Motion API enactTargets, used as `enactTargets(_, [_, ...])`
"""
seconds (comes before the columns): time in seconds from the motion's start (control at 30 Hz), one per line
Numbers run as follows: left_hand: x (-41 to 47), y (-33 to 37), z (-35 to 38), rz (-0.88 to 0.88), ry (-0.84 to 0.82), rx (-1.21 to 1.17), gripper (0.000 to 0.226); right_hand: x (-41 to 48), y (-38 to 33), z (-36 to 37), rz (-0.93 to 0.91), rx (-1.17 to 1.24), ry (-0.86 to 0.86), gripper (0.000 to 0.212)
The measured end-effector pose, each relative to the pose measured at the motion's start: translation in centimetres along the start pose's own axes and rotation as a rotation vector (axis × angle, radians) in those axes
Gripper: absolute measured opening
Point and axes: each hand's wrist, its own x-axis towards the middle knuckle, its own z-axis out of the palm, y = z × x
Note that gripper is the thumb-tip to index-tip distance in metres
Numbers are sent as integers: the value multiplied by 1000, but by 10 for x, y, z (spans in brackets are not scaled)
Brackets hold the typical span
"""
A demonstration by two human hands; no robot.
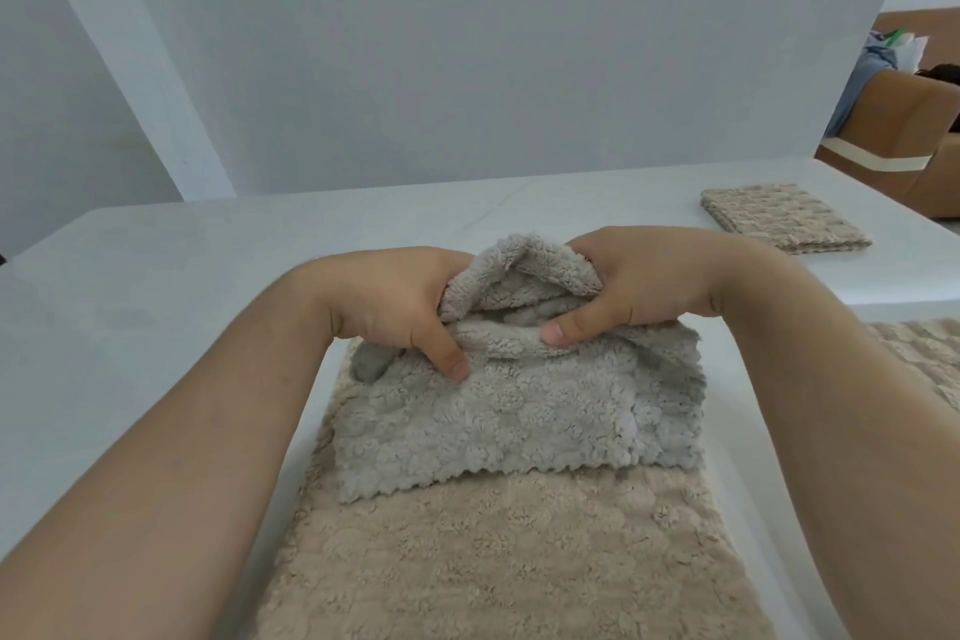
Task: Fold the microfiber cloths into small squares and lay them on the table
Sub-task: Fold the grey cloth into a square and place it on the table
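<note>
A fluffy grey microfiber cloth (498,421) lies partly folded on top of a flat beige cloth (498,561) at the table's near edge. My left hand (395,307) grips the grey cloth's far left corner, thumb pressed on top. My right hand (639,286) pinches the far right part, which is raised into a bunched ridge between both hands. A folded beige cloth (784,216) rests as a small square at the far right of the white table (182,265).
Another beige cloth (924,353) shows at the right edge, partly cut off. A white wall panel stands behind the table. A brown sofa (904,120) with clothes and bags lies beyond the table's right corner.
</note>
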Motion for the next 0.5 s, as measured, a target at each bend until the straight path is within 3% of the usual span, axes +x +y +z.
enactTargets(0.2, [5,2,2,-20,316,143,43,5,6,-4,63,-58,195,101])
enactTargets(0.27, [9,1,3,-6,394,224,40,6,6,-3,66,-110,256,90])
enactTargets(0.4, [12,-5,2,15,565,306,29,12,12,-2,19,-171,378,41])
enactTargets(0.5, [15,-13,2,21,629,322,22,15,14,2,10,-189,420,41])
